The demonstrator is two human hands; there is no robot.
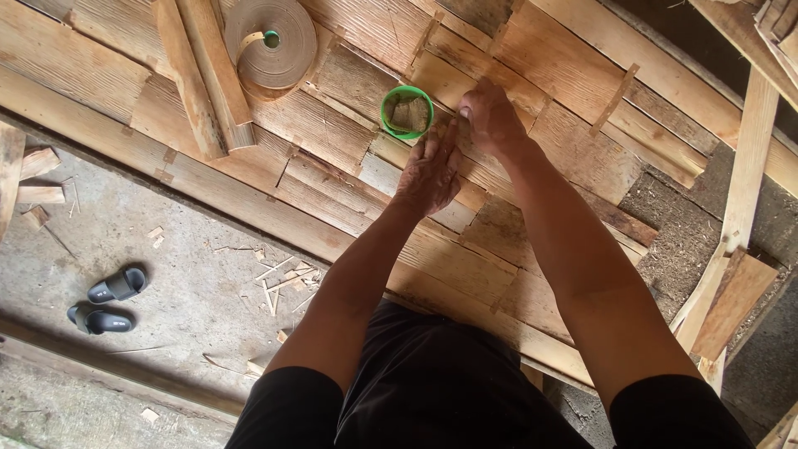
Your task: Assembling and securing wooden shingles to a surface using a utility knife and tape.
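Seen from above, looking down past dark-clothed legs onto a broad surface of rough wooden planks [532, 274] patched together with thin strips. Left hand [431, 170] laid flat on the boards, palm down, fingers together and stretched forward, holding nothing. Right hand [490, 116] just beyond and to the right, almost touching the left, fingers curled down against the wood as if pinching something small; cannot tell what, if anything, sits in the grip. Just left of both hands, a small round green cup [406, 111] standing upright on the planks, holding brownish bits. Farther up and left, a coil of tan strip [272, 41] lying beside two loose wooden battens [202, 75]. Lower left, concrete floor [191, 308] strewn with wood chips, plus a pair of dark sandals [108, 301].
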